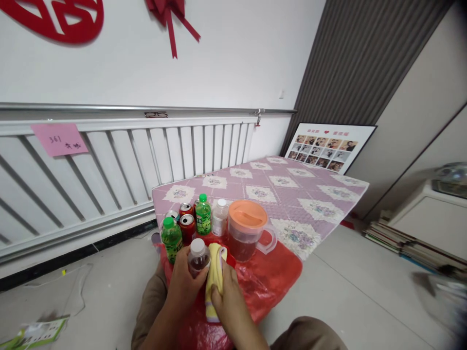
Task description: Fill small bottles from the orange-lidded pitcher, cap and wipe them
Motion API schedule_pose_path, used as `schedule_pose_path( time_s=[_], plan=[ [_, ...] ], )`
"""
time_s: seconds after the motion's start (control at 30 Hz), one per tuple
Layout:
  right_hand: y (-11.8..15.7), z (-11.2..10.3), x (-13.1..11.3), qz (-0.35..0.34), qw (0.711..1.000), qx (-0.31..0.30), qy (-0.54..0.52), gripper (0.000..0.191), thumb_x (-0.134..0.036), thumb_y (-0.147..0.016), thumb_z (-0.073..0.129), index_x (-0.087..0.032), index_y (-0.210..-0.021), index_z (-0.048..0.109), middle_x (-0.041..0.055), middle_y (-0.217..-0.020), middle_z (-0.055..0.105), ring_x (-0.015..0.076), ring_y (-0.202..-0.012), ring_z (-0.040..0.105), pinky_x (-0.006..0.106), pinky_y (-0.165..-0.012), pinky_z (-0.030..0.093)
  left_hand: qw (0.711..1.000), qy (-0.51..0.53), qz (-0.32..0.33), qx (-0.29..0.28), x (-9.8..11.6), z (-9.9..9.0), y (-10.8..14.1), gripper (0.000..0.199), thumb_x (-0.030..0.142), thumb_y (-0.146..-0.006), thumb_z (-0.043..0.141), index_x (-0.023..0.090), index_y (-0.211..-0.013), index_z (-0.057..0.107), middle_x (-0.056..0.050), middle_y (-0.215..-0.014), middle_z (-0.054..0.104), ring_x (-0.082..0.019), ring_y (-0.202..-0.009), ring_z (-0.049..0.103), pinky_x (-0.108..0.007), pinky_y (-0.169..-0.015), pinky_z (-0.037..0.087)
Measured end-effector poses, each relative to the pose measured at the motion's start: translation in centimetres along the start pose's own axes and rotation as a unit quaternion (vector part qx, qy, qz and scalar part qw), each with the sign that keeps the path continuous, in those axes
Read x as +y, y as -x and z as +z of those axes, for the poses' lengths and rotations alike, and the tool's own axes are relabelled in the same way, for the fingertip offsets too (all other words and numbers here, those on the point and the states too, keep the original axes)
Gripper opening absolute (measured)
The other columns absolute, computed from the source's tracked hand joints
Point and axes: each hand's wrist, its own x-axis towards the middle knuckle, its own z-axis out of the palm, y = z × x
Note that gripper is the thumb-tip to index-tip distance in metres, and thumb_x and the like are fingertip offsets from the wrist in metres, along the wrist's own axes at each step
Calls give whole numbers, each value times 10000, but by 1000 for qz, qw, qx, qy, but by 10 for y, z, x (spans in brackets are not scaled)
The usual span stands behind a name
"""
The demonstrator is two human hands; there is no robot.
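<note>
My left hand [181,282] is wrapped round a clear plastic bottle [199,263] with a white cap and brownish contents. Pressed close beside it, my right hand [229,294] grips a folded yellow cloth [215,265] with a pale purple edge. The cloth meets the bottle's right side. Just behind stand a green-capped bottle [171,239], a second green-capped bottle [203,218], several drink cans [187,228] and another white-capped clear bottle [219,219]. To the right is a clear jug [242,247] with an orange lid and reddish-brown liquid inside.
Red plastic sheeting [272,274] covers the surface under the items. Behind it stretches a surface with a pink patterned cloth [260,193]. A white radiator [197,150] runs along the wall. A photo board [323,146] leans at the back; stacked books [397,245] lie right.
</note>
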Motion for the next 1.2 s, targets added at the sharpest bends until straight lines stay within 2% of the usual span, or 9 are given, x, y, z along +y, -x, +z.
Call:
schedule_pose_path(
  time_s=[0.13,0.23,0.33,0.6,0.83,0.9,1.03,1.1,1.2],
  plan=[
    [14,6,1,-8,999,28,-22,700,-68,-796,457,-129,-1478,310,158,-1396,468,238,-1293,484,373,-1096,379,1000,14,-12,-12,4,-4,-1,576,335,-720,675,143,-1226,476,-142,-1189,577,-294,-1116,581,-476,-967,471],
    [12,-4,-15,-28,999,39,-25,714,-89,-805,458,-178,-1495,297,137,-1444,413,236,-1307,472,361,-1078,398,999,40,-27,-22,4,-6,-3,566,305,-716,675,161,-1229,486,-120,-1166,596,-279,-1069,606,-454,-929,493],
    [3,-14,-25,-30,999,19,-24,729,-87,-792,471,-197,-1495,309,129,-1439,416,235,-1280,500,354,-1052,421,998,52,-34,-25,3,-6,-3,571,288,-701,682,176,-1227,492,-106,-1150,606,-277,-1039,619,-455,-907,503],
    [-6,-8,3,15,999,-14,-25,718,-60,-763,483,-174,-1464,379,119,-1276,583,240,-1219,561,378,-1068,402,1000,19,6,0,-1,-3,-1,581,288,-708,676,171,-1242,479,-128,-1195,591,-295,-1108,591,-489,-965,467],
    [-5,-26,-32,-39,998,1,-42,726,-96,-790,479,-193,-1493,326,127,-1441,421,227,-1298,483,352,-1078,395,999,50,-5,-6,-4,-3,-2,563,251,-697,662,165,-1228,497,-127,-1177,600,-286,-1073,600,-457,-914,488],
    [-7,-22,-28,-20,999,0,-36,716,-88,-794,468,-145,-1492,320,149,-1419,445,232,-1300,482,362,-1092,380,999,47,-8,-6,-3,-3,-2,575,260,-691,676,167,-1228,495,-127,-1181,596,-291,-1079,595,-468,-925,481],
    [-7,-6,1,35,999,-28,-13,684,-84,-793,471,-54,-1466,351,185,-1302,551,254,-1260,527,386,-1097,375,999,33,-4,-1,0,-4,-2,576,279,-693,683,165,-1221,486,-131,-1190,588,-294,-1110,582,-486,-966,460],
    [-3,-1,10,36,999,-27,-13,679,-88,-791,479,-56,-1460,365,184,-1294,562,259,-1257,533,394,-1095,379,1000,30,-1,-1,1,-3,-2,576,277,-696,676,163,-1226,481,-129,-1190,590,-291,-1107,586,-489,-971,459],
    [1,-3,5,2,999,11,-51,684,-114,-814,481,-106,-1483,337,165,-1354,522,247,-1281,507,389,-1099,379,999,33,-4,-3,0,-3,-2,586,298,-697,692,165,-1228,483,-127,-1191,592,-293,-1106,587,-490,-964,465]
  ],
)
